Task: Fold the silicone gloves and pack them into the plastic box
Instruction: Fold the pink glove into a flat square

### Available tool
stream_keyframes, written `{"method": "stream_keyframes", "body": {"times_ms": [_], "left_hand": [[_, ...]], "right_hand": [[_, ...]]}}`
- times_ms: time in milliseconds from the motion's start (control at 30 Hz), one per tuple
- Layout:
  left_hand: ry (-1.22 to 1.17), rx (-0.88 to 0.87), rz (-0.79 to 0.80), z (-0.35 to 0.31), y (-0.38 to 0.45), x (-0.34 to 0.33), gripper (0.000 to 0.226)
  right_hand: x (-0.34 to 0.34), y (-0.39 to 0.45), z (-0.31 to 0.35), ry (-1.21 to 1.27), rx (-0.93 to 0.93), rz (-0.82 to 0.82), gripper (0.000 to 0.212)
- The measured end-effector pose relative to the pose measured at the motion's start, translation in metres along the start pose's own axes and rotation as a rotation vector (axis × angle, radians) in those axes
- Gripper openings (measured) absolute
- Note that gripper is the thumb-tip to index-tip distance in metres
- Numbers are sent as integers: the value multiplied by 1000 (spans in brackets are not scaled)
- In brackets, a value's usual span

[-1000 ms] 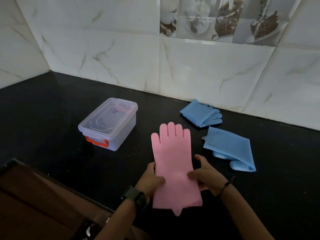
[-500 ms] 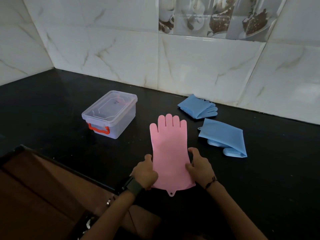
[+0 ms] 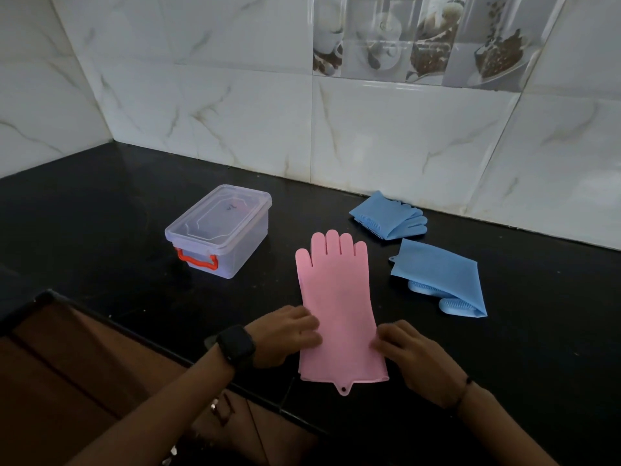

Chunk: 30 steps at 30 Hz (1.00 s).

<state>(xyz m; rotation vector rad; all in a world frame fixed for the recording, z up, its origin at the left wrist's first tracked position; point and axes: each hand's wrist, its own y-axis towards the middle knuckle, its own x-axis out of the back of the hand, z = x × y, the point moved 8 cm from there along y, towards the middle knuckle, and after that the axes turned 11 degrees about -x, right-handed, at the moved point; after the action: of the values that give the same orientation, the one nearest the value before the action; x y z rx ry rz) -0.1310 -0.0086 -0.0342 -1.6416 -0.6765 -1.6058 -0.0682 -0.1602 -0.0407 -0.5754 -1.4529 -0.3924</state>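
**Only just begun: one pink glove flat, box shut**

So far, not much of the job looks done. The pink glove (image 3: 339, 307) lies flat on the black counter (image 3: 100, 210), its fingers pointing at the wall and its cuff near the counter's front edge. It is not folded yet.

The left hand (image 3: 285, 334) rests on the left edge of the glove, down near the cuff. Its fingers lie close together and flat on the pink rubber, pressing and not pinching. The right hand (image 3: 413, 354) sits at the right edge of the cuff. Its fingers are bent and their tips touch the glove's edge; I cannot tell if they have pinched it or only lean on it.

Two blue gloves wait off to the right. The far blue glove (image 3: 389, 220) lies near the wall and looks bunched or half folded. The near blue glove (image 3: 440, 277) lies just beside the pink one, doubled over with its bumpy fingers peeping out underneath. Whether these count as properly folded, I cannot say.

The plastic box (image 3: 221, 230) stands to the left, well apart from the gloves. Its clear lid is on and the red handle faces us. I see nothing inside it.

So I think this is left: fold the pink glove, tidy the blue ones, open the box, and put them all in.
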Motion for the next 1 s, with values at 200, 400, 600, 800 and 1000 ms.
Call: {"method": "stream_keyframes", "body": {"times_ms": [200, 400, 600, 800, 1000], "left_hand": [[80, -120, 58, 3, 3, -10, 43], [124, -204, 52, 6, 1, -10, 39], [-455, 316, -410, 38, 3, 7, 29], [-1262, 980, -613, 79, -4, -17, 23], [-990, 979, -550, 93, 6, -7, 30]], "right_hand": [[15, -3, 10, -212, 305, -100, 50], [21, 4, 16, -200, 408, -110, 56], [29, 20, 6, 221, 127, -121, 21], [41, 80, -44, 839, -532, -268, 15], [28, 109, -51, 753, -658, -242, 25]]}}
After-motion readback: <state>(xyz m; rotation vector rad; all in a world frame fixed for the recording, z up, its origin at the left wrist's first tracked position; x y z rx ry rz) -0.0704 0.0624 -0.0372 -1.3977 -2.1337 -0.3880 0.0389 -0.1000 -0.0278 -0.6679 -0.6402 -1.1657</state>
